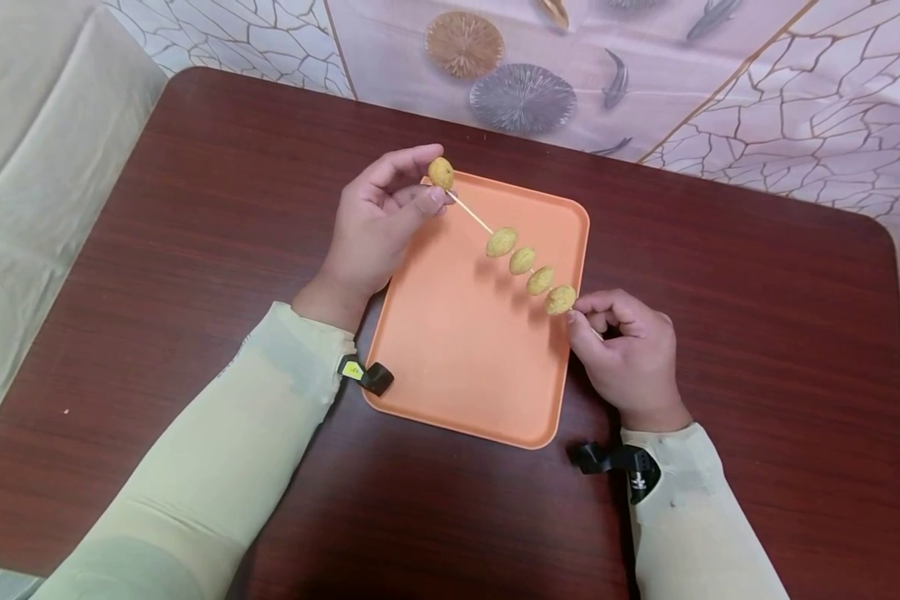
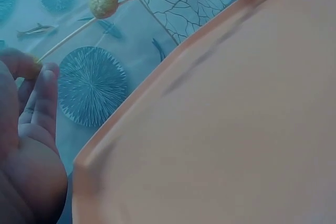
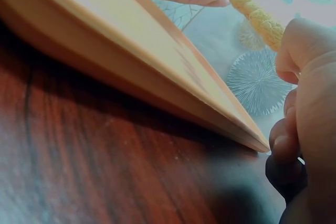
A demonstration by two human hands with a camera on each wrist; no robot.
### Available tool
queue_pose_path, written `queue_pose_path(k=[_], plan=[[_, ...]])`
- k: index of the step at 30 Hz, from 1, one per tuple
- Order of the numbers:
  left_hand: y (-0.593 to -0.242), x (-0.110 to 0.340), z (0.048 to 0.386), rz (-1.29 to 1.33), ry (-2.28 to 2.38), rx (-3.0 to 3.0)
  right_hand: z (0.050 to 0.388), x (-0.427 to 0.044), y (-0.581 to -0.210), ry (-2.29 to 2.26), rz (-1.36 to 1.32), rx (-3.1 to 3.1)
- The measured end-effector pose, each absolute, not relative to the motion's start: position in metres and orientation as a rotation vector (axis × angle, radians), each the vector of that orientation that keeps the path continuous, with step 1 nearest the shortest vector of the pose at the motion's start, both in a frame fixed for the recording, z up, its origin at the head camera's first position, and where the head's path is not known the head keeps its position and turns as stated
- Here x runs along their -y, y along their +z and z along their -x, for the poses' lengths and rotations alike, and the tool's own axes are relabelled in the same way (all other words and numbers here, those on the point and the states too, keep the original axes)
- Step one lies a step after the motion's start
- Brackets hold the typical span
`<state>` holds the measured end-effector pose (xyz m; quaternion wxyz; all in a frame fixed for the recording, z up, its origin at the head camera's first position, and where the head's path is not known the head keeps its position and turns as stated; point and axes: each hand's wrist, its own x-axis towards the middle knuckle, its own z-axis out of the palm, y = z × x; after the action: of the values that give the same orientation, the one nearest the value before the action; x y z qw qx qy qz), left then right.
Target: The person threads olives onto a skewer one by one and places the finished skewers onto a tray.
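Note:
A thin wooden skewer point(image 1: 470, 212) slants above an orange tray, with several wrinkled yellow oval pieces point(image 1: 502, 242) threaded along its lower right part. Another yellow oval piece point(image 1: 441, 173) is at its upper left end, with bare stick between it and the others. My left hand point(image 1: 375, 221) pinches that piece between thumb and fingers; in the left wrist view the fingertips mostly cover it. At the other end, my right hand point(image 1: 633, 350) pinches the skewer just beyond the last threaded piece point(image 1: 561, 300). The right fingers hide the end of the stick.
The orange tray point(image 1: 457, 367) lies on a dark brown wooden table point(image 1: 757, 333), beneath both hands. A patterned cloth point(image 1: 645, 75) borders the table's far side. Pale fabric point(image 1: 37, 150) lies along the left.

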<state>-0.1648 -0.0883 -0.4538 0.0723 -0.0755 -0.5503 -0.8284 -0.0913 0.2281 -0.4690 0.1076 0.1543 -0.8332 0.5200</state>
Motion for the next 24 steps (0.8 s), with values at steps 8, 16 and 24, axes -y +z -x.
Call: queue_pose_path(k=[8,16,24], plan=[[-0.4575,0.0879,0.1649,0.197,-2.312,1.784,0.0895,-0.2275,-0.4699,1.517,-0.433,2.437],[-0.458,0.087,0.1646,0.226,-2.178,1.842,0.0899,-0.2259,-0.4697,1.536,-0.424,2.419],[-0.4583,0.0878,0.1644,0.246,-2.099,1.912,0.0909,-0.2244,-0.4685,1.55,-0.415,2.408]])
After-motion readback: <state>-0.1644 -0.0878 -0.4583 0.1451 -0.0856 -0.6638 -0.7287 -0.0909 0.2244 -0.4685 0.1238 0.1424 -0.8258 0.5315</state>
